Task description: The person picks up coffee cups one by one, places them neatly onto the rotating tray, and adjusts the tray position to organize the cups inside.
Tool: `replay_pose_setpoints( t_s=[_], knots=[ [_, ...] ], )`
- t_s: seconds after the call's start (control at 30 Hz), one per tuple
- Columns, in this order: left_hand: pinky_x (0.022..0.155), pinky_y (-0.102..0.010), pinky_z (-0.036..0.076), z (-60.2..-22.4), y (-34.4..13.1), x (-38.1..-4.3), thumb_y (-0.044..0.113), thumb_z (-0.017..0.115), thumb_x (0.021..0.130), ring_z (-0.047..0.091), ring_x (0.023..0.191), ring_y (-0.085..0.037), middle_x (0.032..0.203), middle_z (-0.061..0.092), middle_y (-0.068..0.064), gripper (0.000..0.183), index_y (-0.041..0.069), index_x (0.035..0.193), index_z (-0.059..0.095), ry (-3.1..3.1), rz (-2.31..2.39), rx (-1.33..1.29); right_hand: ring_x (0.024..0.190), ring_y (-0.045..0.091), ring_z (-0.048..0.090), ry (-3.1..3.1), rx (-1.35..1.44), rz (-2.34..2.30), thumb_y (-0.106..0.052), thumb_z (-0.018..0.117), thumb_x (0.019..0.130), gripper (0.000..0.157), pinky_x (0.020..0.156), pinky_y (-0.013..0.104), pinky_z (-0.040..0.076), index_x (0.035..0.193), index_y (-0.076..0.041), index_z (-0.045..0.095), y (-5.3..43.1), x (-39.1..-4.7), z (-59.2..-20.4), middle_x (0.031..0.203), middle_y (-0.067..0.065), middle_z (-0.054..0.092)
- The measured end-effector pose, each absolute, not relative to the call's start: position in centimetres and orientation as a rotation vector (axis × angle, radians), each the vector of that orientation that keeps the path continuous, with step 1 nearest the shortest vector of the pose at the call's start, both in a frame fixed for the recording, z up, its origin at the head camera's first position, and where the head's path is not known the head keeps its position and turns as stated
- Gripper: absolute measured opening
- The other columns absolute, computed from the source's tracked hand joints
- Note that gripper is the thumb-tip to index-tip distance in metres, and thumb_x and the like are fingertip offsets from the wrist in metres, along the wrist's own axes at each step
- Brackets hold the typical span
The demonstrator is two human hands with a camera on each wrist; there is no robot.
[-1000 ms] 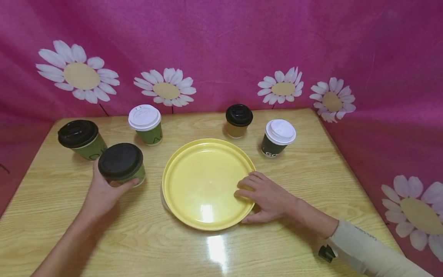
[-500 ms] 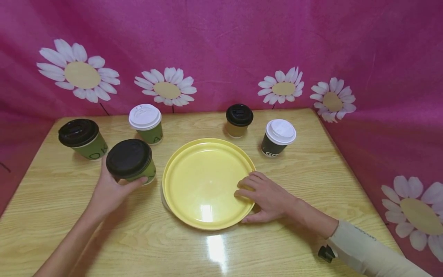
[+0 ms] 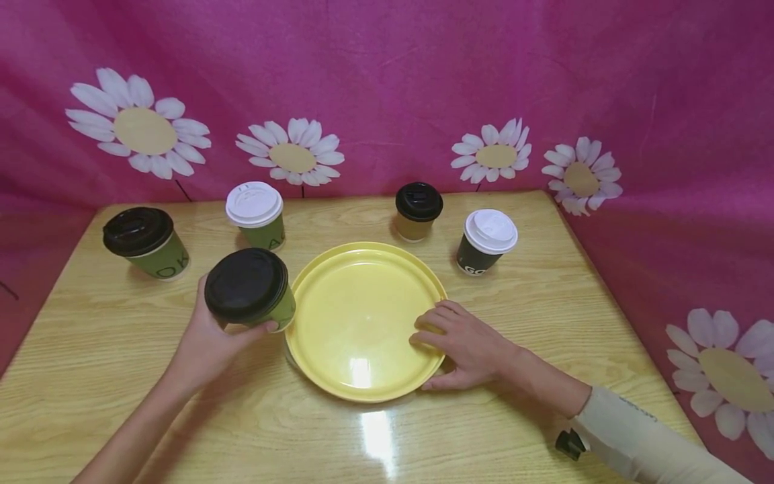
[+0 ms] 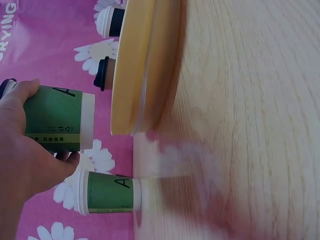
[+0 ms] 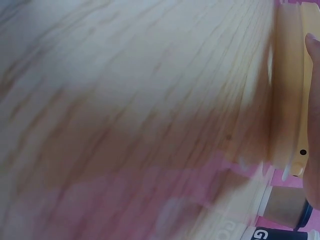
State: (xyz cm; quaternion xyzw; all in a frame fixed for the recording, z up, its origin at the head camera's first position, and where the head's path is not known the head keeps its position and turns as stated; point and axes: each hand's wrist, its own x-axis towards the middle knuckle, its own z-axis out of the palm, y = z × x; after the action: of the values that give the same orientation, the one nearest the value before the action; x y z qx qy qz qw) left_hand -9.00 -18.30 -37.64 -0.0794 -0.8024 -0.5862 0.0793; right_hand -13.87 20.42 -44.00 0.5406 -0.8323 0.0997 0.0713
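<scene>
My left hand (image 3: 208,346) grips a green paper coffee cup (image 3: 248,286) with a black lid, thumb and fingers around its side. In the left wrist view this cup (image 4: 57,117) is held clear of the table, and in the head view it overlaps the left rim of a round yellow tray (image 3: 363,309). My right hand (image 3: 465,346) holds the tray's right edge, fingers over the rim and thumb low on the near outer side. The right wrist view shows the tray's side wall (image 5: 287,90) next to that hand.
A green cup with black lid (image 3: 148,245) and a green cup with white lid (image 3: 256,212) stand at the back left. Behind the tray are a small brown black-lidded cup (image 3: 417,212) and a black white-lidded cup (image 3: 484,242). A pink flowered cloth (image 3: 387,87) hangs behind.
My left hand has carried the green cup rightward from beside the other black-lidded cup to the tray's left rim. My right hand and the tray have stayed put.
</scene>
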Motion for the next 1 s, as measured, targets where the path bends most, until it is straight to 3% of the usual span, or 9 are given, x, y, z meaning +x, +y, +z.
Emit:
replay_pose_setpoints(
  t_s=[0.73,1.0],
  knots=[
    [0.102,-0.023,0.024,-36.7,-15.8,-7.4,0.004,0.082,0.065,0.034,0.122,-0.012,0.133,0.038,0.002,0.093,0.016,0.137,0.024,-2.436,-1.837,-0.344,0.105,0.019,0.045,-2.49,1.623,0.303,-0.071,0.055,0.071,0.067,0.101,0.04,0.024,0.111,-0.018,0.057,20.4,-13.8,-44.1,0.111,0.001,0.052],
    [0.105,-0.042,0.02,-37.2,-15.1,-7.3,0.01,0.083,0.065,0.033,0.124,-0.014,0.134,0.037,0.004,0.093,0.02,0.137,0.024,-2.477,-1.892,-0.374,0.104,0.02,0.045,-2.486,1.625,0.307,-0.07,0.056,0.071,0.066,0.101,0.039,0.025,0.111,-0.017,0.058,20.4,-13.8,-44.1,0.111,0.002,0.052]
  ],
)
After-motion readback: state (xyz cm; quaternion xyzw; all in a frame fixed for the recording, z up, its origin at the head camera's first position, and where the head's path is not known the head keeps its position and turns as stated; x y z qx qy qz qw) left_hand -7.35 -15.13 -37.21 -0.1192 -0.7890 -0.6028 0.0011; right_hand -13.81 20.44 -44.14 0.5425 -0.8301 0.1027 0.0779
